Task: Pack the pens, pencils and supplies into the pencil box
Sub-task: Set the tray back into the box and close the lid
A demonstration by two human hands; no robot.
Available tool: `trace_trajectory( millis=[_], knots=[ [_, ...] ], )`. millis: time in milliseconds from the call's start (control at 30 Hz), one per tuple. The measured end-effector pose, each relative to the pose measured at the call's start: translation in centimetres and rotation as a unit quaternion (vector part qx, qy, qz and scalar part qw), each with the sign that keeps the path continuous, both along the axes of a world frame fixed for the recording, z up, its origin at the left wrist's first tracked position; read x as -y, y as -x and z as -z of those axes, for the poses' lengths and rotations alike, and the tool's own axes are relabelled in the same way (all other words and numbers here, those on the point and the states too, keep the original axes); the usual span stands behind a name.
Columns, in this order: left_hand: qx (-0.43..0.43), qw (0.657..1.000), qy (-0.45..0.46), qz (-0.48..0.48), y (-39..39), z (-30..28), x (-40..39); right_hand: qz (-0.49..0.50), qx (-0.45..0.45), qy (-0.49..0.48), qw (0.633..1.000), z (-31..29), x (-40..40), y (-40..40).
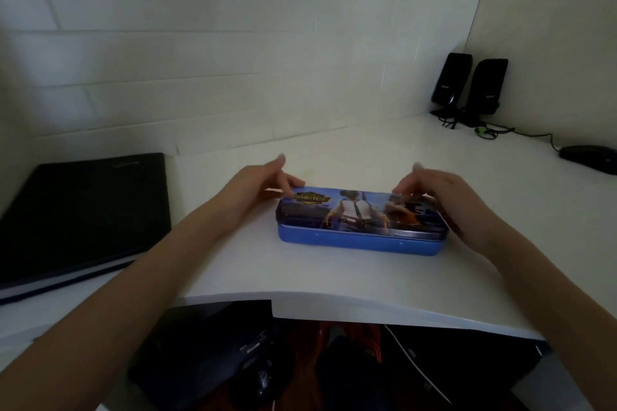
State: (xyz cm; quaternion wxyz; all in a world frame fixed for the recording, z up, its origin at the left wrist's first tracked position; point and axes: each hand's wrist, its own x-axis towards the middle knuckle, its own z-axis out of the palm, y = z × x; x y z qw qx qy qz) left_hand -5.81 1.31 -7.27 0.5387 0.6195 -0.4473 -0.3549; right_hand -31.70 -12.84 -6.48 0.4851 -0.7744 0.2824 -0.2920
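A blue pencil box with a printed picture lid lies closed on the white desk, lengthwise in front of me. My left hand rests at the box's far left corner, fingertips touching the lid's edge. My right hand curls over the far right end of the lid, fingers spread on it. No pens, pencils or other supplies are visible outside the box.
A closed black laptop lies at the left. Two black speakers with cables stand in the back right corner, and a black mouse sits at the right edge. The desk's front edge is close below the box.
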Motion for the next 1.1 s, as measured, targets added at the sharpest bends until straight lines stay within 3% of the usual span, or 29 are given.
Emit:
trace_trajectory(
  millis=[100,233,367,500,600,767,833,967,1100],
  knots=[
    [0.150,0.988,-0.041,0.011,1.4,0.5,0.1,-0.011,-0.033,0.069,0.997,0.2,-1.0,-0.4],
    [0.359,0.931,-0.056,0.020,1.7,1.2,0.6,-0.015,-0.078,0.143,0.987,0.9,-0.8,-1.0],
    [0.356,0.932,-0.034,0.056,1.9,1.2,-0.2,-0.012,-0.153,0.227,0.962,1.7,0.2,-1.0],
    [0.394,0.916,-0.045,0.065,2.2,0.6,-0.5,-0.015,-0.205,0.232,0.951,1.3,0.2,-1.1],
    [0.381,0.922,-0.031,0.064,2.9,0.3,-1.0,-0.002,-0.224,0.242,0.944,0.8,-0.9,-0.7],
    [0.374,0.927,-0.019,0.013,3.5,0.5,-2.4,0.030,-0.329,0.341,0.880,0.8,-4.2,0.3],
    [0.436,0.900,-0.002,0.014,3.8,1.0,-3.1,0.013,-0.357,0.358,0.863,1.4,-6.0,0.6],
    [0.631,0.773,-0.004,0.068,6.6,1.5,-4.6,0.012,-0.360,0.406,0.840,1.9,-8.0,0.9],
    [0.649,0.759,-0.051,0.029,7.8,1.8,-4.6,0.020,-0.363,0.378,0.851,1.8,-7.9,0.1]
  ],
)
